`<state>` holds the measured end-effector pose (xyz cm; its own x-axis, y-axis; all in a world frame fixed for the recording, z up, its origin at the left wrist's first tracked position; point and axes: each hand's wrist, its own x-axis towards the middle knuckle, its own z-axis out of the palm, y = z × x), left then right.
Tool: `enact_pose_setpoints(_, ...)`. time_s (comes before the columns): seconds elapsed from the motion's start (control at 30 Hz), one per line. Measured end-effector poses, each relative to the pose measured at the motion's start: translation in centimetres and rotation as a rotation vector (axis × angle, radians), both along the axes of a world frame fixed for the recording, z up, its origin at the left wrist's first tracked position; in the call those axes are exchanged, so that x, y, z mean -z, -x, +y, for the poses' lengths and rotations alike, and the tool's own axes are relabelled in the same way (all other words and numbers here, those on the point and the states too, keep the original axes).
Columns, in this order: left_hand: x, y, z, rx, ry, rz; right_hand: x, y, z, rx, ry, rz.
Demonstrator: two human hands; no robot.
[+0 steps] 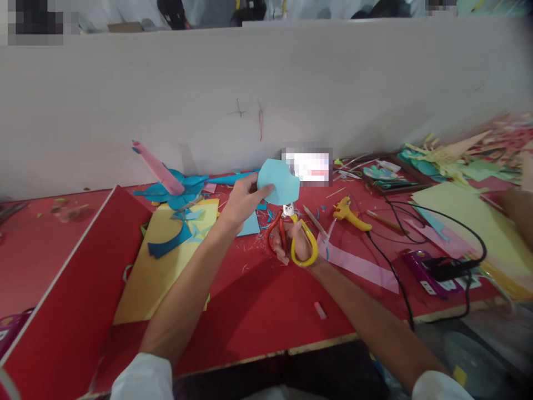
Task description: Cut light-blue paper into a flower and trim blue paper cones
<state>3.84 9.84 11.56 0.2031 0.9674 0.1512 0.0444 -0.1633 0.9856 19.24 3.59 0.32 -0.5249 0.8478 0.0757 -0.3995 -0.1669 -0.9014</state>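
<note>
My left hand [244,201] pinches a piece of light blue paper [278,182] and holds it up above the red table [258,300]. My right hand [296,245] grips scissors [293,236] with one red and one yellow handle loop. The blades point up into the lower edge of the blue paper. Small paper scraps lie on the table under both hands.
A yellow sheet [166,261] with blue cut shapes lies left, beside a red board [70,300]. A pink and blue paper figure [166,180] stands by the white wall. Right: a yellow glue gun [350,214], black cable [400,278], pink strip [362,266], purple device [428,272], paper piles [470,222].
</note>
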Motion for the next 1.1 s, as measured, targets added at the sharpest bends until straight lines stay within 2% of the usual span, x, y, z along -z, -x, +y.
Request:
enact_pose_setpoints(0.2,-0.49,0.2,-0.08,-0.018,-0.004,0.006,-0.19,0.01,-0.08,0.038,-0.033,0.024)
enact_pose_setpoints(0.6,0.11,0.02,0.1,-0.013,-0.015,0.008,-0.18,0.0,-0.1,0.046,-0.044,0.015)
enact_pose_setpoints(1.1,-0.12,0.05,-0.01,-0.023,-0.008,-0.007,0.32,0.04,-0.16,0.077,-0.065,-0.04)
